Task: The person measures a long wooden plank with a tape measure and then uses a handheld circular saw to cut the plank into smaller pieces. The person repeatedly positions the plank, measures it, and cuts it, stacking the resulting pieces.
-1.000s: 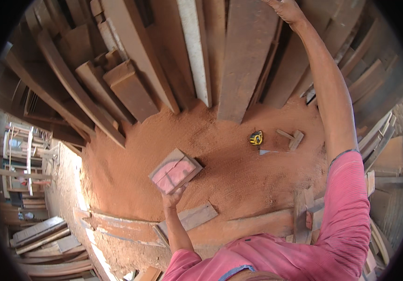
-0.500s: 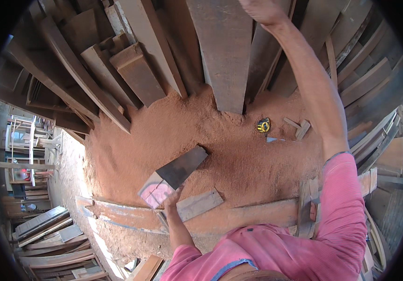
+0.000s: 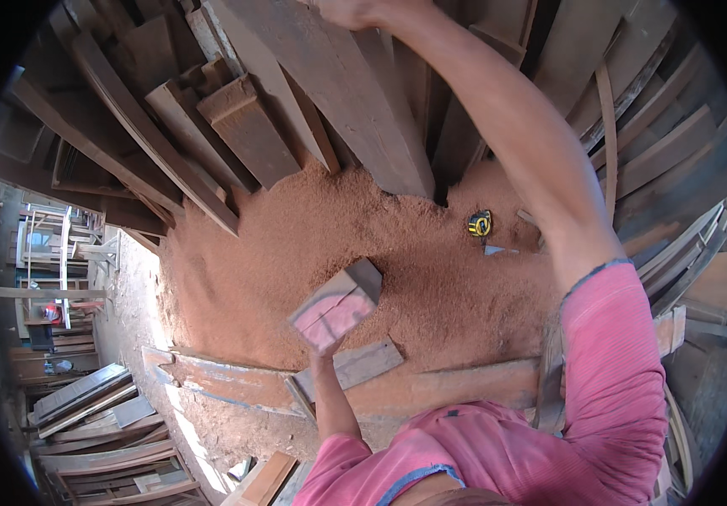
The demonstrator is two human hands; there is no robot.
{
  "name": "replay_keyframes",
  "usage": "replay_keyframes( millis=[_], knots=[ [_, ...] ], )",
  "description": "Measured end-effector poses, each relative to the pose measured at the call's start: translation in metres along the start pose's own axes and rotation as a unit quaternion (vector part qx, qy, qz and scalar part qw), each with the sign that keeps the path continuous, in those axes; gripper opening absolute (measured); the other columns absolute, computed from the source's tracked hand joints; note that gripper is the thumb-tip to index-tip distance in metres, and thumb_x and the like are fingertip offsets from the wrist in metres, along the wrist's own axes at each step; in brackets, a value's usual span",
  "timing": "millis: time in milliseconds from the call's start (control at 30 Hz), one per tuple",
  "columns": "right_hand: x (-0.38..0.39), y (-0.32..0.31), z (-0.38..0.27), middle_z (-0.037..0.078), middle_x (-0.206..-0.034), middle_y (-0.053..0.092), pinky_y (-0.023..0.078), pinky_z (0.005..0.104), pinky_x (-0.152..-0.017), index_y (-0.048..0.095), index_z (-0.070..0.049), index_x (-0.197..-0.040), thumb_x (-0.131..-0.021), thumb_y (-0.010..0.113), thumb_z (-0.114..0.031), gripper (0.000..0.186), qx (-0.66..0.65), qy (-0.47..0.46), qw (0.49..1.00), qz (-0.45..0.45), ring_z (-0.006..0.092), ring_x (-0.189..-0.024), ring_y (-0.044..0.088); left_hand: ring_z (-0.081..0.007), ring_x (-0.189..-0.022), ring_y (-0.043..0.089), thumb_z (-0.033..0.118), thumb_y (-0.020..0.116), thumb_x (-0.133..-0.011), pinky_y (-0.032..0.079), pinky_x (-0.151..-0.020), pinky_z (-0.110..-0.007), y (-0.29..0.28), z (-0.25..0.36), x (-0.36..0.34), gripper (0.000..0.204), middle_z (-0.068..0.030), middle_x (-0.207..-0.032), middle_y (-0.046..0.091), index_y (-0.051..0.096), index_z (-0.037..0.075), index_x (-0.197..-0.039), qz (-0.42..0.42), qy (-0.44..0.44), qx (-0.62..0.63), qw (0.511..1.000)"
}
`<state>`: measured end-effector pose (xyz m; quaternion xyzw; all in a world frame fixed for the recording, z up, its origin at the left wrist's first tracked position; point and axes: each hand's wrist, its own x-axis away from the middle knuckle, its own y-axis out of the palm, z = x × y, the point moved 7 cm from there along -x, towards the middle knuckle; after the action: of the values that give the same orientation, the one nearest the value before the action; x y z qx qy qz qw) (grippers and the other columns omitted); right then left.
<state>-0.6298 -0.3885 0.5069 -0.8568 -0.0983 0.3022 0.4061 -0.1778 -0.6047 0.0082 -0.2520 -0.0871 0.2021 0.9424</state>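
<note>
A wooden block with pink paint and dark marks on its near end stands tilted over the reddish sawdust. My left hand grips its near lower corner, the fingers mostly hidden beneath it. At the top edge of the view, my right hand is closed on the side of a wide, thick plank. That plank leans to the left, its lower end resting in the sawdust. The fingertips of the right hand are partly cut off by the view.
A yellow and black tape measure lies on the sawdust at the right. Several leaning boards crowd the far side. A low board edging borders the sawdust nearby, with a short plank against it. Stacked lumber sits at lower left.
The wide plank has swung from nearly upright to a leftward lean as my right hand moved left. The block has turned in my left hand, showing more of its pink end.
</note>
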Motion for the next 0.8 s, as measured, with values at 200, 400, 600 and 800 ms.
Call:
replay_keyframes(
  millis=[200,400,600,800],
  knots=[
    [-0.046,0.08,0.063,0.03,-0.119,0.07,0.053,0.0509,-0.103,0.071,0.0,-0.118,-0.093,0.067,-0.034,0.042,0.022,0.05,0.998,-0.012,0.0408,-0.12,0.067,-0.0289,-0.121,0.066,0.025,0.085,-0.08,0.052,-0.104,-0.042,0.005,0.005,-0.017,0.058,-0.0102,-0.129,0.07,0.065,0.009,-0.132,0.016,0.092,-0.122,0.988],
    [0.113,0.118,0.13,0.027,-0.16,0.04,0.031,0.043,-0.125,0.034,0.006,-0.157,-0.094,0.068,-0.026,0.078,-0.157,-0.071,0.973,-0.156,0.0363,-0.149,0.041,-0.0293,-0.122,0.066,0.04,0.089,-0.08,0.051,-0.106,-0.043,0.005,0.044,-0.027,0.066,-0.0111,-0.129,0.071,0.065,0.007,-0.132,-0.012,0.052,-0.057,0.997],
    [0.333,0.185,0.008,0.019,-0.173,0.011,0.026,0.0458,-0.129,0.003,-0.01,-0.167,-0.076,0.093,-0.029,0.13,-0.115,-0.018,0.863,-0.492,0.0336,-0.157,0.023,-0.0284,-0.127,0.063,0.037,0.092,-0.078,0.051,-0.107,-0.044,-0.002,0.063,-0.028,0.076,-0.0132,-0.134,0.066,0.058,0.004,-0.137,-0.043,0.029,-0.012,0.999],
    [0.326,0.205,0.028,0.013,-0.148,0.052,0.041,0.045,-0.12,0.033,-0.007,-0.154,-0.068,0.099,-0.025,0.11,-0.51,0.052,0.801,-0.308,0.0276,-0.138,0.049,-0.0288,-0.133,0.057,0.024,0.1,-0.066,0.048,-0.112,-0.042,0.006,0.142,-0.06,0.106,-0.0152,-0.146,0.056,0.04,0.001,-0.149,-0.05,0.027,0.049,0.997]
  ],
)
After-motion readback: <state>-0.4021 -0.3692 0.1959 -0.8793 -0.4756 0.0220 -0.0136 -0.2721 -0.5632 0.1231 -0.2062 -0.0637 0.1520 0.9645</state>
